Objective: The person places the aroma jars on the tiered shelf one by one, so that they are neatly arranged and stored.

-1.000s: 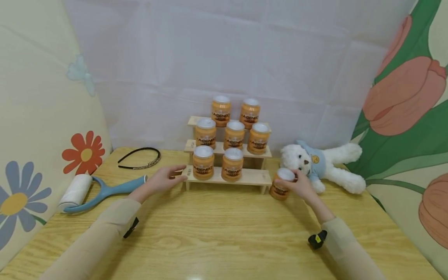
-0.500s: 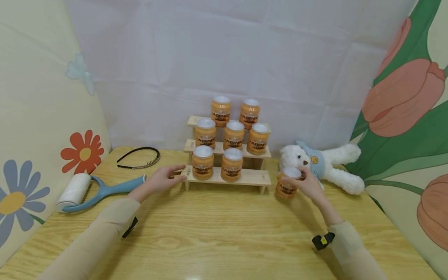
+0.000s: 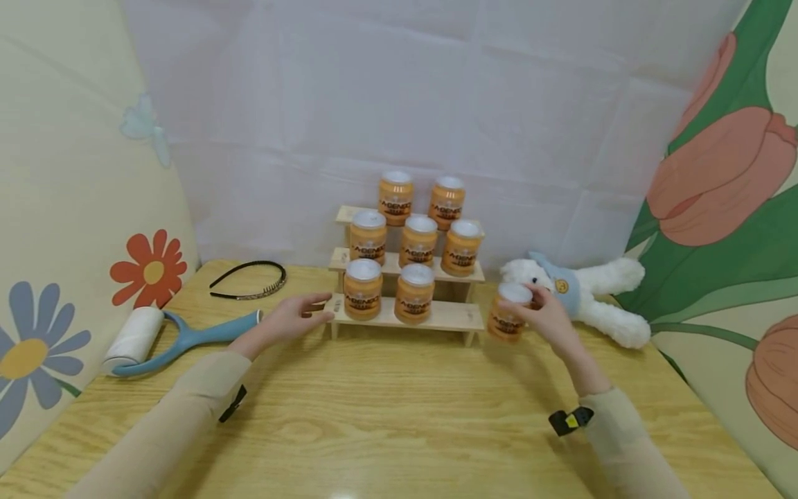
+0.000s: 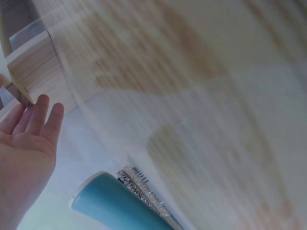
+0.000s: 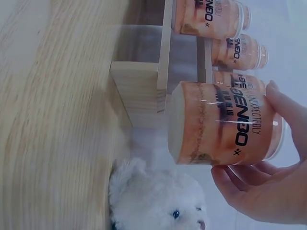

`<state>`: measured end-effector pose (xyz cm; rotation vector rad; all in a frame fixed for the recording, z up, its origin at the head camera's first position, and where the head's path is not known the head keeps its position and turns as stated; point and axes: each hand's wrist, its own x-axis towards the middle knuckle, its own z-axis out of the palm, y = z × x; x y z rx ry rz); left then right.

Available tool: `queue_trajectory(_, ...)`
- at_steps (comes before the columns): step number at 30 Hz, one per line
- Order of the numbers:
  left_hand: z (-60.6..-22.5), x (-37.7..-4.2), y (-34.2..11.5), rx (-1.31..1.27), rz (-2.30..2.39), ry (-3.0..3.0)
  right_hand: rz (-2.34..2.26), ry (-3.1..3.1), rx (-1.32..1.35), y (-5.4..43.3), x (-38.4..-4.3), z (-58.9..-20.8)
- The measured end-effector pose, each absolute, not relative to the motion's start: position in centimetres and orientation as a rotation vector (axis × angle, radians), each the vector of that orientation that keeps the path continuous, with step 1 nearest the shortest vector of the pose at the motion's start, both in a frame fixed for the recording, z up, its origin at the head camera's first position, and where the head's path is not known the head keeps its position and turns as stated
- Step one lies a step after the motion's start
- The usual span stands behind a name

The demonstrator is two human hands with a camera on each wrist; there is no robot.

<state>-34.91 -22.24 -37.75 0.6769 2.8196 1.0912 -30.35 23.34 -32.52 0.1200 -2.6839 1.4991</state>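
Observation:
In the head view, my right hand [image 3: 551, 322] grips an orange jar [image 3: 507, 315] with a pale lid, raised off the table beside the stand's right end. The right wrist view shows thumb and fingers around the upper part of this jar [image 5: 225, 123], dark lettering on its side. My left hand [image 3: 296, 319] holds the left end of the lowest step of a wooden three-step stand [image 3: 455, 315], thumb and fingers at its edges. Several matching jars [image 3: 414, 294] stand upright on the steps: two on top, three in the middle, two at the bottom.
A white plush bear [image 3: 605, 275] in a blue top lies right of the stand, close behind the right hand. At left are a blue-handled lint roller [image 3: 187, 341] and a black headband [image 3: 249, 265]. A white cloth [image 3: 399, 90] hangs behind the table [image 3: 399, 416].
My right hand moves the jar slightly right, then lifts it up and a little back to the left. My left hand stays at the stand's left end.

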Motion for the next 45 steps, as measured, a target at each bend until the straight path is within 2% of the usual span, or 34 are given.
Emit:
queue_trajectory(23,-37.8,-34.7,-22.2,0.685,1.098,2.813,1.666,-2.513,0.175,18.1,-32.6,-34.5)
queue_trajectory(45,-37.6,-34.7,-22.2,0.646,1.071,2.841,1.628,-2.585,0.29,17.3,-33.8,-34.2)
